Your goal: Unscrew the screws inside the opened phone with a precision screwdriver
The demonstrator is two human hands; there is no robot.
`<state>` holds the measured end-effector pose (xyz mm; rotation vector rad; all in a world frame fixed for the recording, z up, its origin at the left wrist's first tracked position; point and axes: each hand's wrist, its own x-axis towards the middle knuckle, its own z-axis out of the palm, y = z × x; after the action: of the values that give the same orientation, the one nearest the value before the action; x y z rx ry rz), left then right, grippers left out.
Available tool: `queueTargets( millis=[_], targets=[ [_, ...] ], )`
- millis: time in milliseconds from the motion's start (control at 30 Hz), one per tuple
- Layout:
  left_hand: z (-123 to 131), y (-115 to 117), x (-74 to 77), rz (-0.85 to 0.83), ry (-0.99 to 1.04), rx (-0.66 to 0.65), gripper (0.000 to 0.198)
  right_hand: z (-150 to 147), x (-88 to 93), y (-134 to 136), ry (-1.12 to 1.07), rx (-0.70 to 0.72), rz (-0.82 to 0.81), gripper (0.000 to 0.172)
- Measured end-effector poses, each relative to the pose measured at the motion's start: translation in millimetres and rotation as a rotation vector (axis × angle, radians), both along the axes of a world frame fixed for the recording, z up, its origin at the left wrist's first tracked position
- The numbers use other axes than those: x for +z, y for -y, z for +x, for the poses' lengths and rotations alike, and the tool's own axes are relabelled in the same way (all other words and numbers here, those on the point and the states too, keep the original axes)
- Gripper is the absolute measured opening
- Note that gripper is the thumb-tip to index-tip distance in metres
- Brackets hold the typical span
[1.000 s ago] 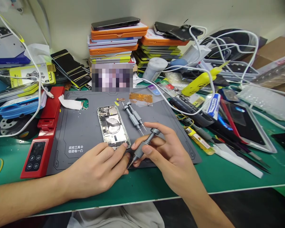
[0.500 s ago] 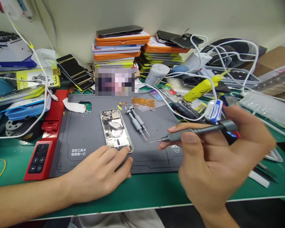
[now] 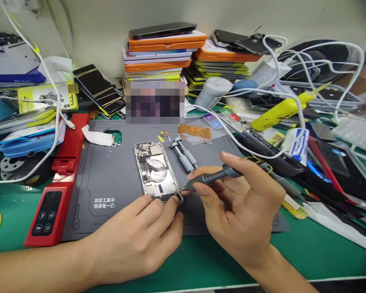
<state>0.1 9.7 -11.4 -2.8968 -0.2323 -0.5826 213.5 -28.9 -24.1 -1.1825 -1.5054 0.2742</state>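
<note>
An opened phone (image 3: 158,171) lies on the grey work mat (image 3: 110,179), its inner parts and a round coil exposed. My left hand (image 3: 140,236) grips its near end, fingertips on the frame and lower edge; the thumb is partly hidden. In my right hand (image 3: 240,207) is a slim grey screwdriver (image 3: 213,176), held between thumb and fingers. Its thin tip reaches the phone's lower right side; exact contact is too small to tell. Two more grey screwdrivers (image 3: 183,154) lie side by side just right of the phone.
A red device with buttons (image 3: 49,211) borders the mat's left side. Orange boxes (image 3: 167,44) are stacked at the back. White cables (image 3: 301,97), a yellow bottle (image 3: 277,112) and assorted tools crowd the right. An orange strip (image 3: 195,132) lies near the mat's back.
My right hand has moved left and brought the screwdriver tip to the phone's lower right side. My left hand stays on the phone. The camera view has shifted slightly.
</note>
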Motion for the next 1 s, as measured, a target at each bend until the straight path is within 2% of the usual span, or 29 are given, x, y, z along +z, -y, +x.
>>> queueTargets(
  millis=[733,1000],
  targets=[
    [0.6,1.8,-2.4,0.044,-0.010,-0.023,0.037,2.9,2.2,0.5,0.083,0.007,0.039,0.055],
    [1.0,1.9,-2.8,0.016,0.016,-0.007,0.033,3.8,1.1,9.5,-0.020,0.056,0.065,0.059]
  ],
)
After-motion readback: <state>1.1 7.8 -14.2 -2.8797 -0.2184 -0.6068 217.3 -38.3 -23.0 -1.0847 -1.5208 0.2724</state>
